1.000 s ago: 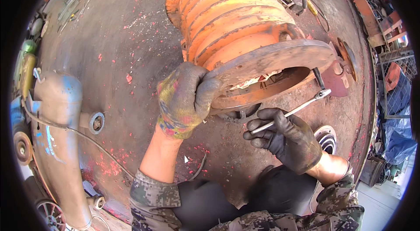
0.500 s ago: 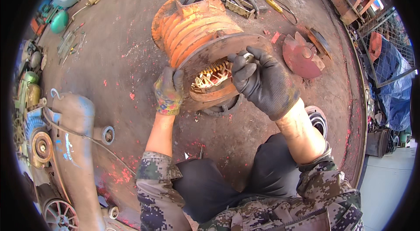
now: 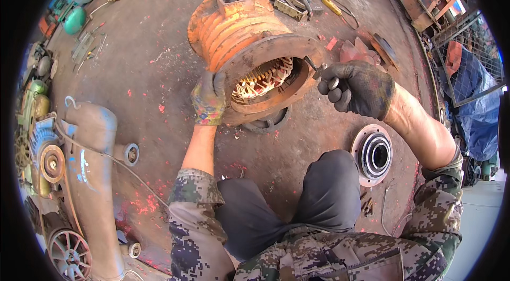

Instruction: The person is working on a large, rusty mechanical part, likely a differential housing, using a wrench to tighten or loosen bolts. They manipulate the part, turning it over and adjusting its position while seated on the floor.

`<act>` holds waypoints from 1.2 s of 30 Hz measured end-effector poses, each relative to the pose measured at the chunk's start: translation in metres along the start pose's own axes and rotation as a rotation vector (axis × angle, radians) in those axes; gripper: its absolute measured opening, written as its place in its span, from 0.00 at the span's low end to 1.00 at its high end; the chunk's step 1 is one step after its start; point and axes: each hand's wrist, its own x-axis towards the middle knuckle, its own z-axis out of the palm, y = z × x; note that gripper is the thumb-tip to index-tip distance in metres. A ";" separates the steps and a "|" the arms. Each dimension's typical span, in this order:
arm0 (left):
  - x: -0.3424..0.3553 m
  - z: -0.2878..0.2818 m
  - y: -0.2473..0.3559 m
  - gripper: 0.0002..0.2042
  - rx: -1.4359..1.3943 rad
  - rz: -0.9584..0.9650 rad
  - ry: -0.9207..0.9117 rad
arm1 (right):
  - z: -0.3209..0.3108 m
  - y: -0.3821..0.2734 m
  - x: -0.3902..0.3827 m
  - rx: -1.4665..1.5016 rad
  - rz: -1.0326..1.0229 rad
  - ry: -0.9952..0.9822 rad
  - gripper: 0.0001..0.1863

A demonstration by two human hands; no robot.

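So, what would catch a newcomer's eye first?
Probably the ribbed orange housing, upper centre, with pale windings inside its open end. The left hand holds its flange; the right hand holds a tool by the flange's right edge. A black-ringed part lies right of the knees.

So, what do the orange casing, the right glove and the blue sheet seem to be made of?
Orange casing: probably cast metal under worn matte paint; thick ribs and rusty-looking brown patches suggest it.
Right glove: likely knitted fabric, dull and soiled, given its mottled back; the dark fingers could be rubber coating or grime.
Blue sheet: maybe plastic, judging by its creases and slight sheen.
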 end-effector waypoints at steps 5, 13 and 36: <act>-0.001 0.007 -0.002 0.13 0.011 0.034 0.028 | -0.017 -0.018 -0.005 -0.116 -0.197 -0.031 0.10; -0.003 0.006 -0.008 0.13 0.002 0.049 0.014 | -0.015 -0.040 0.003 -0.838 -0.489 0.213 0.16; -0.002 0.002 0.004 0.13 0.124 -0.005 0.011 | 0.006 0.150 0.178 -0.137 -0.358 -0.283 0.35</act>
